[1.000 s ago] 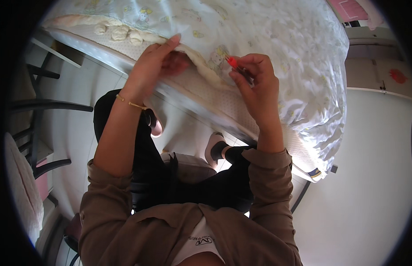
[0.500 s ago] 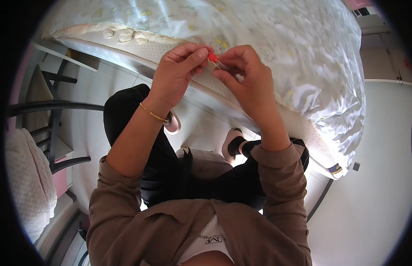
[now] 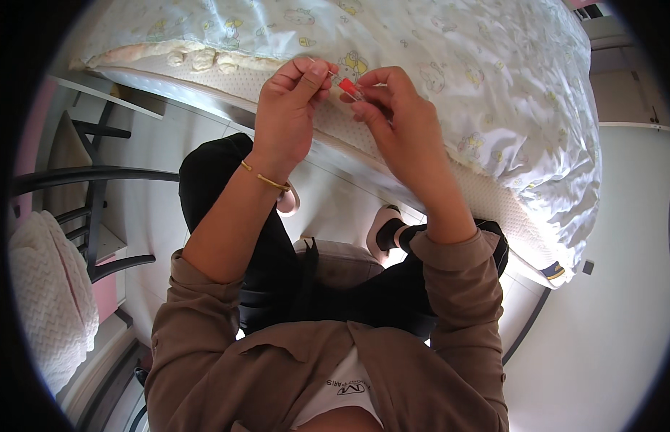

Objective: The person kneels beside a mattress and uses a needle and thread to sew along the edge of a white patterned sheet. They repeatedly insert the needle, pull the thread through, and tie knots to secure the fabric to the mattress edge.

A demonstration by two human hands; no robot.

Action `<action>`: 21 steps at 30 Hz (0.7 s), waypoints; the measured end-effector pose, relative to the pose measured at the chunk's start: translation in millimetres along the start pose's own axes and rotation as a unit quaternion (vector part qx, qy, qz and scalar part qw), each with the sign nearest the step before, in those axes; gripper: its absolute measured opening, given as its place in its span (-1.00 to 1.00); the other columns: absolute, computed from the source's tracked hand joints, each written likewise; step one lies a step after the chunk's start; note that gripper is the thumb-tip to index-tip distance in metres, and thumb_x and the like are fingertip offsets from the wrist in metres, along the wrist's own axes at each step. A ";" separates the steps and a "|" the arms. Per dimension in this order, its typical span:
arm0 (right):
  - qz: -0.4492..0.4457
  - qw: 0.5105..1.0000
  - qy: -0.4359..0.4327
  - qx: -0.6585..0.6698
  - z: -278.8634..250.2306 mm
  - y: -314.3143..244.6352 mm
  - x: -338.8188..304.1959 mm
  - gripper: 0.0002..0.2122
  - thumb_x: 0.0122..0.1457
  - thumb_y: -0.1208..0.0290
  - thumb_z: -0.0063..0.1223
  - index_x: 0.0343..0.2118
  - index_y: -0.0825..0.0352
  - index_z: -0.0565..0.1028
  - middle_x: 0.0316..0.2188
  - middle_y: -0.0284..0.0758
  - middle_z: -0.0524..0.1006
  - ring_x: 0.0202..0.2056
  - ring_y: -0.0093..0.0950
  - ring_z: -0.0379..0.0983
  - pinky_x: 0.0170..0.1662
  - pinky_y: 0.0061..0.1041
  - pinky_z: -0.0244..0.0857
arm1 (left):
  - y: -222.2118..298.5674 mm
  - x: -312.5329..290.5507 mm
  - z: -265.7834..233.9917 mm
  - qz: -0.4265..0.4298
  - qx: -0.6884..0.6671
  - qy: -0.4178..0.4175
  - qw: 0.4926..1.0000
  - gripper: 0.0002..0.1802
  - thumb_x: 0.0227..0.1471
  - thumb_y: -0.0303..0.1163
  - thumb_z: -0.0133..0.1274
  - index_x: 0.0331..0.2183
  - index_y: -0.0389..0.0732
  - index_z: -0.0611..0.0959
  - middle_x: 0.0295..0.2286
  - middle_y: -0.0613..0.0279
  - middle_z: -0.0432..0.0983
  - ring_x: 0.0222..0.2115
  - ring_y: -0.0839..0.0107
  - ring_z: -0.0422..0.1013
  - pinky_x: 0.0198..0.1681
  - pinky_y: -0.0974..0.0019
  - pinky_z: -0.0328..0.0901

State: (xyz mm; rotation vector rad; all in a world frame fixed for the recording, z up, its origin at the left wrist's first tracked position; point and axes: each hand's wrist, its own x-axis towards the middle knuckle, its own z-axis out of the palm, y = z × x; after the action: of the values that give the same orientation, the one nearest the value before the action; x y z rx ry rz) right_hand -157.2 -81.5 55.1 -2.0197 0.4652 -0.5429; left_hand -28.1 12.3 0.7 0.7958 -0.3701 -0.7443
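Observation:
My left hand [image 3: 295,93] and my right hand [image 3: 400,108] are raised over the near edge of the bed, facing each other. Between them is a small bright red piece [image 3: 347,86] with thin, pale, shiny prongs or strands at its ends; its exact kind is too small to make out. The left thumb and index finger pinch its upper left end. At the lower right end, the right thumb and fingers close on the pale strands. A gold bangle [image 3: 263,178] circles my left wrist.
The bed [image 3: 450,86] has a shiny pale quilt with cartoon prints over a dotted mattress. Left are a black-armed chair [image 3: 97,174] and a white textured blanket [image 3: 50,295]. A grey padded seat [image 3: 342,265] shows between my legs. Beyond the bed's right side lies pale floor [image 3: 609,324].
The red piece has tilted and shows more of its length between my hands. My left hand has shifted slightly up, and both hands keep their pinch. The whole view has moved a little.

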 end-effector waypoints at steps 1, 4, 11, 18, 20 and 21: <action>0.005 1.000 -0.008 0.012 -0.4 0.5 0.4 -0.79 0.12 0.53 0.07 -0.21 0.40 0.34 -0.35 -0.08 0.58 -0.30 -0.25 0.56 -0.25 -0.43 0.38 | -0.7 -0.4 0.5 0.002 -0.005 0.002 1.000 -0.91 0.13 -0.37 0.05 -0.38 -0.16 0.57 -0.35 0.34 0.53 -0.42 0.67 0.33 -0.28 0.56 0.24; 0.020 0.998 -0.027 0.053 -2.8 3.0 2.2 -0.82 0.14 0.53 0.04 -0.22 0.39 0.34 -0.37 -0.13 0.59 -0.37 -0.37 0.54 -0.29 -0.48 0.37 | -1.5 -0.9 5.4 0.001 -0.008 -0.002 1.000 -0.88 0.16 -0.35 0.02 -0.38 -0.17 0.57 -0.38 0.35 0.52 -0.42 0.67 0.33 -0.30 0.56 0.24; 0.088 0.980 -0.076 0.161 2.8 10.9 1.5 -0.89 0.23 0.46 -0.08 -0.25 0.38 0.36 -0.51 -0.35 0.52 -0.49 -0.61 0.36 -0.39 -0.60 0.25 | -1.2 -5.9 11.4 -0.020 0.036 -0.025 0.999 -0.83 0.22 -0.33 -0.09 -0.40 -0.15 0.49 -0.44 0.36 0.49 -0.49 0.67 0.24 -0.38 0.58 0.20; 0.075 0.993 -0.072 0.048 3.1 1.8 -2.0 -0.88 0.25 0.42 -0.10 -0.27 0.37 0.35 -0.54 -0.36 0.49 -0.49 -0.61 0.35 -0.40 -0.60 0.21 | 8.8 8.3 -9.1 0.073 0.006 0.002 0.997 -0.86 0.22 -0.41 -0.12 -0.41 -0.17 0.46 -0.47 0.33 0.45 -0.52 0.64 0.18 -0.41 0.58 0.17; 0.084 0.990 -0.084 0.078 -4.4 13.4 -6.7 -0.90 0.23 0.46 -0.08 -0.26 0.36 0.35 -0.50 -0.37 0.49 -0.45 -0.61 0.37 -0.37 -0.60 0.23 | 22.2 17.6 -11.9 0.113 -0.029 0.012 0.993 -0.87 0.22 -0.43 -0.14 -0.37 -0.19 0.48 -0.44 0.30 0.45 -0.51 0.63 0.19 -0.41 0.59 0.16; 0.086 0.988 -0.094 0.092 -6.1 17.7 -7.2 -0.90 0.22 0.47 -0.07 -0.26 0.36 0.35 -0.48 -0.37 0.49 -0.42 -0.61 0.38 -0.35 -0.60 0.24 | 23.3 15.1 -10.6 0.104 -0.045 0.005 0.994 -0.87 0.23 -0.42 -0.14 -0.35 -0.19 0.48 -0.43 0.30 0.46 -0.50 0.62 0.20 -0.41 0.58 0.16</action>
State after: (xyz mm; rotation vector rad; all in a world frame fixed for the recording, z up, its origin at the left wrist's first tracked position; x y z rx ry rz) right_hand -168.4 -90.3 41.0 -1.8128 0.4515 -0.2766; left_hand -1.0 17.7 11.8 0.6646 -0.4013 -0.5574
